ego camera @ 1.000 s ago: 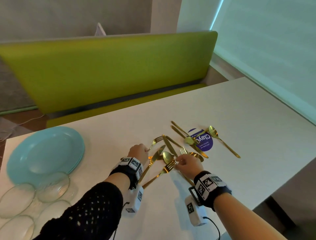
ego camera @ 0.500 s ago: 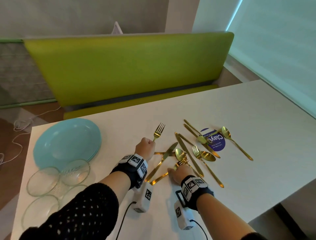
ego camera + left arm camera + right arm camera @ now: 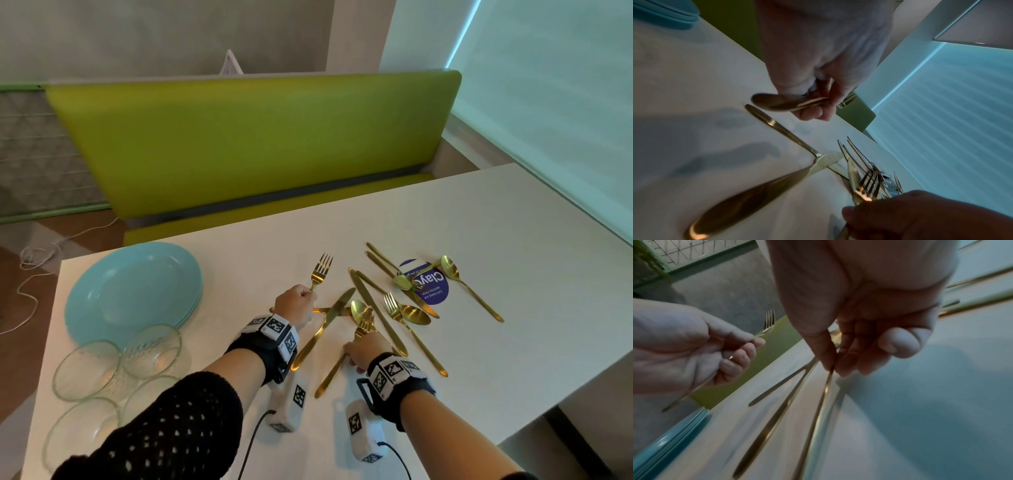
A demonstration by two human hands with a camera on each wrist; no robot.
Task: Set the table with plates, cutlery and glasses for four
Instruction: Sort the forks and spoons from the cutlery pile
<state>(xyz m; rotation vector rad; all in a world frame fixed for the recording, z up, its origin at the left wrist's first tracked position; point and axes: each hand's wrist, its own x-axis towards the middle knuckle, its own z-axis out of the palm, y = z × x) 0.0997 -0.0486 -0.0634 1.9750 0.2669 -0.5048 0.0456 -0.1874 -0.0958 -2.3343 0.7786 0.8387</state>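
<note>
Gold cutlery (image 3: 383, 308) heaped mid-frame on desk (image 3: 513, 274): left hand (image 3: 295, 305) fisted round fork (image 3: 321, 270), right hand (image 3: 366, 349) pinching second fork (image 3: 363, 325) amid crossed pieces, likely dragging neighbouring knife (image 3: 325, 325) or spoon along if lifted carelessly.

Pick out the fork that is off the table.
The fork gripped in the left hand, tines pointing toward the green bench; the other forks lie in the cutlery pile.

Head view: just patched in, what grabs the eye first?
A tangle of gold knives, forks and spoons sprawls mid-table, partly over a round purple sticker. The left hand grips one gold fork tines-up; the right hand pinches another fork's handle. Stacked turquoise plates sit far left.
</note>
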